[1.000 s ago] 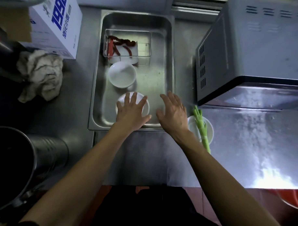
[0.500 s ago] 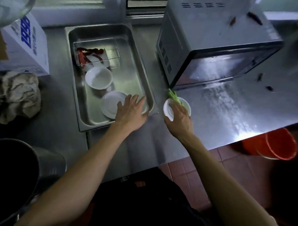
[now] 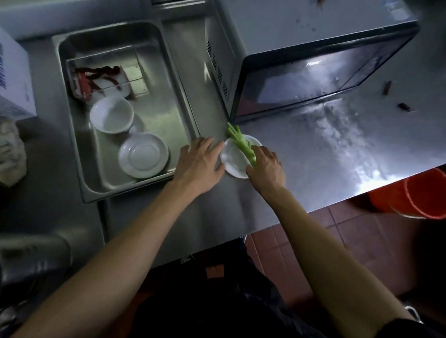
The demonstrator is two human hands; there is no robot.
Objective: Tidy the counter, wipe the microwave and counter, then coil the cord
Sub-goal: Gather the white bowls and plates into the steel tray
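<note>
Both arms reach forward: left hand flat, fingers spread beside the saucer; right hand curls over the saucer's rim and the green stalk.

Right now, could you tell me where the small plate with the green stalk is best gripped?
Grip the small plate by its thin rim on both sides, left hand and right hand opposite. The green stalk overhangs the far edge, so keep it level.
</note>
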